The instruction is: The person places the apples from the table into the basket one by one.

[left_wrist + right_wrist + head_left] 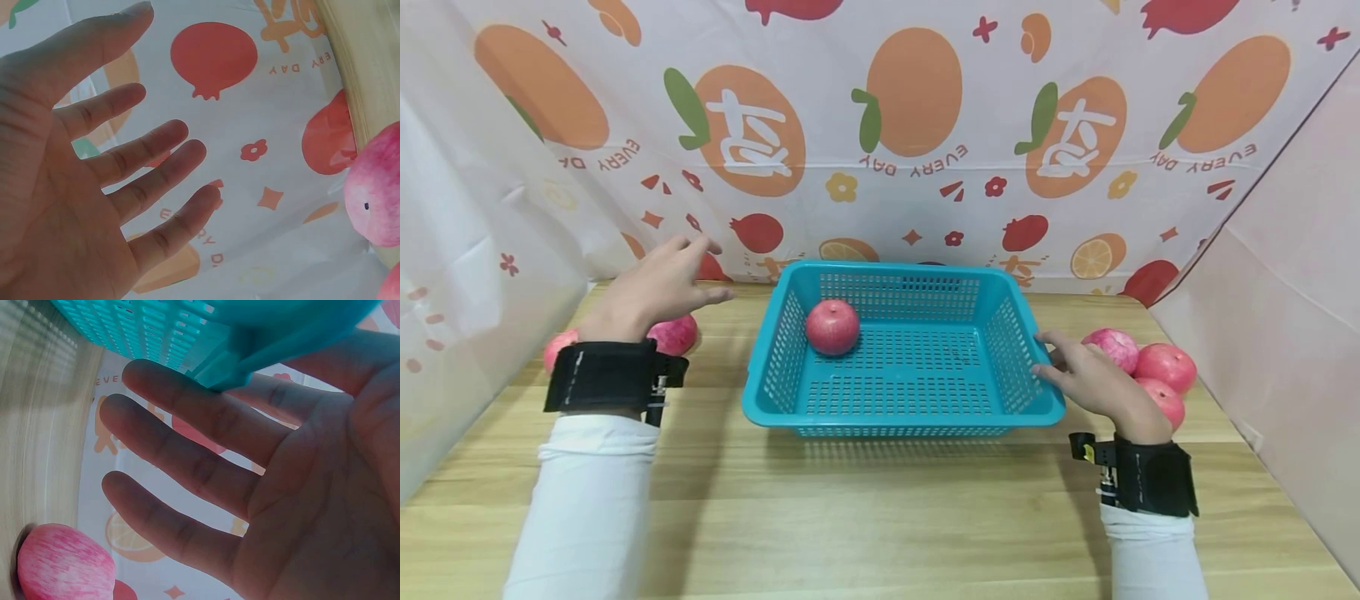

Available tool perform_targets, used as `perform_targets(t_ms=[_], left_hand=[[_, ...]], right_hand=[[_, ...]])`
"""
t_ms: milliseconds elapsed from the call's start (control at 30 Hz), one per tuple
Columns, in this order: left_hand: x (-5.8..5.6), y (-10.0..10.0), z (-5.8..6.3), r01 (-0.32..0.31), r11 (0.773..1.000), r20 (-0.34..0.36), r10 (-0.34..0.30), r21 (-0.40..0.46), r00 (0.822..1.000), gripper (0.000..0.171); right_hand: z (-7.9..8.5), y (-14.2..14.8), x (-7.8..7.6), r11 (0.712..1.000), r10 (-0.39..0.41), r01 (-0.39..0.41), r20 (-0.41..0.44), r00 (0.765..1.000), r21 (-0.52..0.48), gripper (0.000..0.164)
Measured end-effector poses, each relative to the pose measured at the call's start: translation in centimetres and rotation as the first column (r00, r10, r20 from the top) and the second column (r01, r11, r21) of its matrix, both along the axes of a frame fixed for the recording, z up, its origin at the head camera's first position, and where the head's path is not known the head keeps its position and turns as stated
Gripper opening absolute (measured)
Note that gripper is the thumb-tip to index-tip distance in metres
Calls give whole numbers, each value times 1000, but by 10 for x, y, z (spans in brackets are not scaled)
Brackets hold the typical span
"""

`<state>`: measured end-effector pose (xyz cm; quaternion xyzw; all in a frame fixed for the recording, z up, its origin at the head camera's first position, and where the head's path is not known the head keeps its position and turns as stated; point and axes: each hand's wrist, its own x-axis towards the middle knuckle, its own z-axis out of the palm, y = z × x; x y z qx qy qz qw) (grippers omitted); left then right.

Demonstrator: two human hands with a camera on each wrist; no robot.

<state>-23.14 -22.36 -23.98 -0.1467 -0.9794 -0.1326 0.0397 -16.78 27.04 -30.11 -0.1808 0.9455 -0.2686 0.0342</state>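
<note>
A turquoise perforated plastic basket (pixel 904 419) stands on the wooden table, with one red apple (pixel 832 327) inside near its left wall. My left hand (pixel 651 287) hovers left of the basket, fingers spread and nothing in the palm; under and beside it lie a dark pink apple (pixel 674 335) and another pink apple (pixel 558 347). At the basket's right rim, my right hand (pixel 1093 379) touches the edge with its fingertips. The right wrist view shows its fingers (pixel 187 462) nearly straight below the rim (pixel 294 353), the thumb partly hidden behind it.
Right of my right hand several pinkish apples sit close together, among them a streaked apple (pixel 1111 347) and a red apple (pixel 1167 367). A fruit-print cloth (pixel 910 200) hangs behind the table (pixel 880 517), and pale side walls bound it left and right.
</note>
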Motion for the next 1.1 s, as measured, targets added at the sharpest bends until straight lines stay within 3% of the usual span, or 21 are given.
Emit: perform_targets(t_ms=[300,567,1100], left_hand=[[-1,-7,-5,-41,998,29,43,-44,999,68],[1,-21,-12,-65,997,67,68,-33,995,68],[10,-44,-19,-118,993,75,117,-2,990,71]], right_hand=[[1,1,2,1000,1,-1,-1,1000,-3,54],[-1,0,1,1000,7,-7,-2,1000,-2,55],[-4,1,-1,1000,4,-4,-32,999,-2,52]])
